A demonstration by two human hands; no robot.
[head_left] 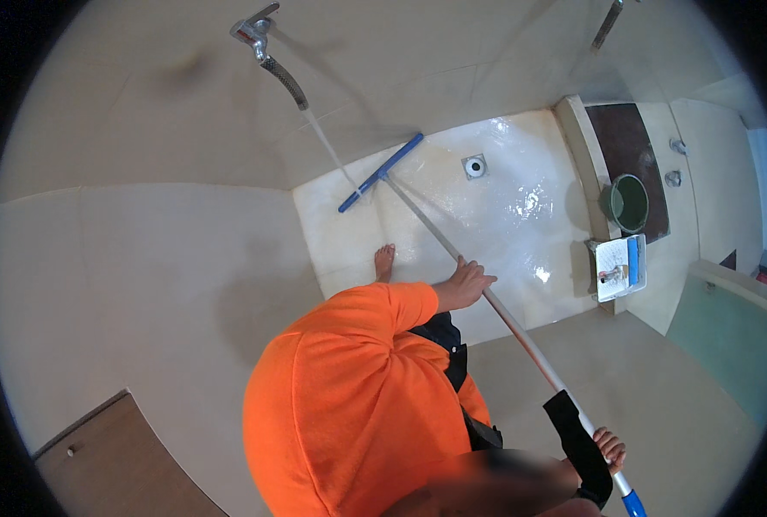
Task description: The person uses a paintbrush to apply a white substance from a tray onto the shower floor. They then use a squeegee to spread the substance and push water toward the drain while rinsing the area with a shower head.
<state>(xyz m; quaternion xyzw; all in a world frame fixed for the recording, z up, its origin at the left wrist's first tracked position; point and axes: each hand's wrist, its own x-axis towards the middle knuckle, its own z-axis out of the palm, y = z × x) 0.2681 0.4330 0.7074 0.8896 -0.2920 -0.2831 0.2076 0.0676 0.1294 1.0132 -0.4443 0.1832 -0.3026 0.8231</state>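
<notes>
My left hand (465,284), at the end of an orange sleeve, is closed round the middle of a long pale pole. The pole belongs to a floor squeegee (427,226) with a wide blue head. Higher up the pole, close to its blue end, my right hand (609,449) is wrapped round it; a black strap-like piece covers part of the view beside it. The squeegee head rests on the wet white floor (504,215) near the wall. Water from a tap (252,34) with a short braided hose falls onto or just beside the blue head.
A round drain (475,166) is set in the floor. On the right, a low ledge (586,155) borders the wet area, with a green bucket (626,202) and a white tray (612,269) holding a blue item. My bare foot (384,261) stands near the squeegee. Lower left is a brown door (125,461).
</notes>
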